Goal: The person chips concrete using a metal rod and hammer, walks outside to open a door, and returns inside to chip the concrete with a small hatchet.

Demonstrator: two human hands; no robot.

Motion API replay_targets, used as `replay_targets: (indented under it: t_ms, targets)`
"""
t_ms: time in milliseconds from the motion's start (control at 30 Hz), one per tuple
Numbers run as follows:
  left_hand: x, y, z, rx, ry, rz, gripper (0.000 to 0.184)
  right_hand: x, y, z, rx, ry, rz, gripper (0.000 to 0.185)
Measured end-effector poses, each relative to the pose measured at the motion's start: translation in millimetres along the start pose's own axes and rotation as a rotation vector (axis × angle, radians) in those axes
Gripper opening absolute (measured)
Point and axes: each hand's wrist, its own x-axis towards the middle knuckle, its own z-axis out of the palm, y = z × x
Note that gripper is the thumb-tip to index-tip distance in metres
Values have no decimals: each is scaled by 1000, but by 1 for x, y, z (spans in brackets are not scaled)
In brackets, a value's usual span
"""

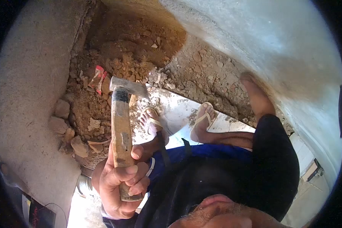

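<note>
My left hand (116, 182) is closed around the wooden handle of a hammer (121, 133), held up at the left of the body. Black tape wraps the handle just below the metal head, which is uppermost. At the right, my right hand (248, 78) is against the pale wall (292, 64), at the end of a bare forearm and black sleeve. Its fingers cannot be made out. Two feet in light flip-flops stand on a pale, dirt-covered slab (174, 114) beyond the body.
Broken soil and rubble (129, 57) lie ahead, with a red and white wrapper (98, 79) at the left. Stones (79, 146) line the foot of the grey left wall (34, 95). A dark box (41, 214) is at the lower left.
</note>
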Motion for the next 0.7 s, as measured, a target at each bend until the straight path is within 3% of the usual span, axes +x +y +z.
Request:
replay_targets:
  t_ms: [33, 133, 233, 267, 300, 400, 500, 533, 567, 600, 633, 700]
  targets:
    - [-1, 0, 1, -7, 29, -2, 67, -37, 13, -20, -29, -41, -23, 37]
    - [1, -3, 5, 50, -1, 106, 47, -95, 14, -70, 41, 16, -118, 29]
    - [6, -3, 7, 84, -32, 138, 46, -144, -67, -153, 247, 335, -206, 29]
    - [8, -4, 5, 97, -80, 136, 44, -162, -95, -182, 242, 427, -375, 30]
    - [8, -6, 7, 95, -70, 126, 44, -159, -135, -195, 363, 554, -382, 31]
    - [10, -12, 14, 78, -37, 72, 45, -167, -215, -244, 343, 556, -504, 32]
    - [13, -15, 17, 132, -34, -5, 50, -123, -246, -220, 250, 554, -548, 32]
    - [14, -15, 16, 122, -40, -44, 57, -122, -226, -209, 461, 409, -366, 32]
    - [13, -14, 15, 128, -48, -83, 60, -123, -198, -183, 553, 462, -338, 32]
    - [13, -11, 14, 130, -60, -122, 64, -121, -175, -172, 628, 367, -205, 35]
    - [13, -11, 12, 123, -72, -158, 67, -120, -141, -159, 452, 269, -114, 40]
    - [8, -7, 10, 124, -65, -166, 74, -91, -48, -96, 219, 97, -98, 27]
